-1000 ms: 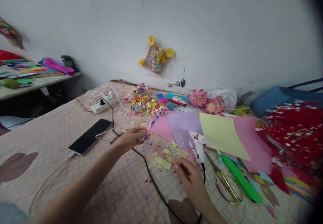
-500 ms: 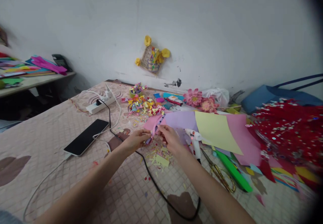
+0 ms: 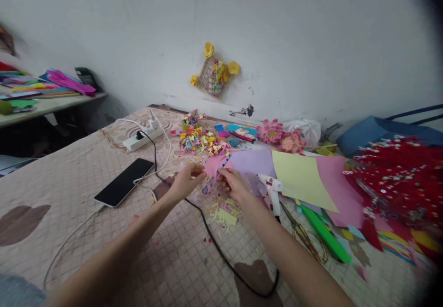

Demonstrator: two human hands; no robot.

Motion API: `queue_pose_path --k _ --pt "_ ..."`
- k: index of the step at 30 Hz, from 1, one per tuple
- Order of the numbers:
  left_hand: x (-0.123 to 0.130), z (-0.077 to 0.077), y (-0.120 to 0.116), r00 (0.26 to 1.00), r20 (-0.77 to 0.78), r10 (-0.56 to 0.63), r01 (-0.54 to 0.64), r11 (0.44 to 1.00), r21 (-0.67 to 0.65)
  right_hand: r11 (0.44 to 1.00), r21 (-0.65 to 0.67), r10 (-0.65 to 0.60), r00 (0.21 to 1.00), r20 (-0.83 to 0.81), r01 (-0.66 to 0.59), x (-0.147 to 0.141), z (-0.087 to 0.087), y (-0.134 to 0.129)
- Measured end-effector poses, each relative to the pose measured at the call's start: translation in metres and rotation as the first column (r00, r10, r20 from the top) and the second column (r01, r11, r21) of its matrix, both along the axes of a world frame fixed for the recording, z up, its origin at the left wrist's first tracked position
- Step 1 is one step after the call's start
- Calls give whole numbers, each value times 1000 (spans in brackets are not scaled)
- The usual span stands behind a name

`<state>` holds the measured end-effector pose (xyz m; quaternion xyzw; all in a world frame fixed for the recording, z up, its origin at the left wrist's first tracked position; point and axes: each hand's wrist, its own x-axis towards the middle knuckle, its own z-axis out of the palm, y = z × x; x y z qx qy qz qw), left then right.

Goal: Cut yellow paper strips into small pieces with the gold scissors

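My right hand (image 3: 234, 185) has its fingers closed in a pinch at the lower end of a narrow pale strip with dark dots (image 3: 225, 160). What lies inside the pinch is partly hidden by the fingers. My left hand (image 3: 189, 179) is just left of it, thumb and index finger slightly apart, with nothing visible between them. Pink paper (image 3: 212, 163) lies beyond the fingertips, and a small purplish piece (image 3: 207, 187) sits between the hands. Small paper scraps (image 3: 226, 215) are scattered nearer to me.
A white glue gun (image 3: 272, 189) with a lit red light lies right of my right hand. Its black cable (image 3: 216, 245) loops across the table. Scissors (image 3: 304, 235), a green cutter (image 3: 325, 234), a phone (image 3: 124, 182), coloured sheets (image 3: 301, 175) and a power strip (image 3: 143, 138) lie around.
My left hand has drawn back to the left from the strip, and its fingers have parted. My right hand stays at the strip. The whole view has shifted slightly.
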<state>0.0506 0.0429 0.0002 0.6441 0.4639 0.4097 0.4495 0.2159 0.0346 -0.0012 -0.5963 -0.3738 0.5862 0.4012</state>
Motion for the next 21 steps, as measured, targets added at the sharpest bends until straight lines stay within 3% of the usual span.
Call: queue_pose_path --k 7,16,21 --pt "27 1 35 998 -22 -61 60 998 -11 999 6 44 998 45 -44 -2 0 -4" --pt "47 17 44 995 45 -86 92 983 -157 994 -41 102 988 118 -98 3 4 -4" --pt "60 11 51 995 76 -67 81 975 -205 991 -41 129 981 142 -124 3 2 1"
